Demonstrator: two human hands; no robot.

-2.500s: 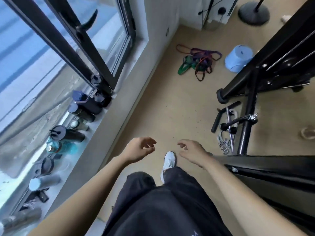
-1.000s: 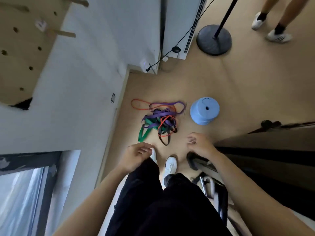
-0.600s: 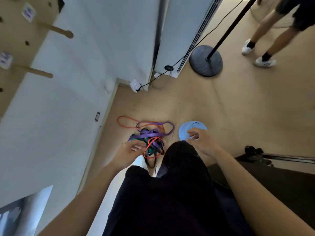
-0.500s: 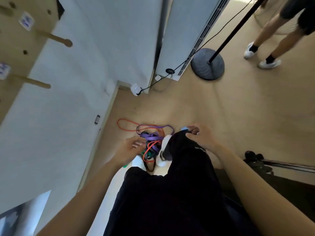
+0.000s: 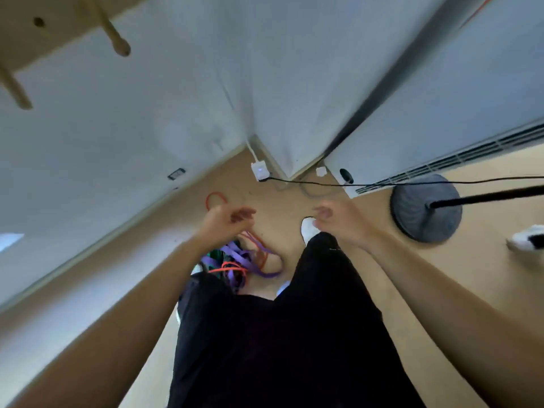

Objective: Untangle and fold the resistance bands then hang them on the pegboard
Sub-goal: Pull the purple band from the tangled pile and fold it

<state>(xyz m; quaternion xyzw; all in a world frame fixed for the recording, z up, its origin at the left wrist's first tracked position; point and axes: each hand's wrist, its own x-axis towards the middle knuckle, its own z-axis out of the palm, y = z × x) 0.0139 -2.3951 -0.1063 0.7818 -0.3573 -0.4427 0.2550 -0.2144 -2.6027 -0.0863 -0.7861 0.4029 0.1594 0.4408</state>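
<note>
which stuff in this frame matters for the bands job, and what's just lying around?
Job:
- tangled resistance bands on the floor
- pegboard with wooden peg
- left hand and right hand, both open and empty

Lying about:
- black stand base
- cable and its white plug box
- white vented unit

Soft, even daylight is filling the room, seemingly coming from the left, where a pale patch is glowing at the frame edge. Motion blur is smearing the left hand [image 5: 226, 220] and right hand [image 5: 332, 219]. The wide lens is bending the walls [image 5: 123, 136] and stretching the forearms at the edges. Shadows are staying faint; no harsh glare is showing.
</note>
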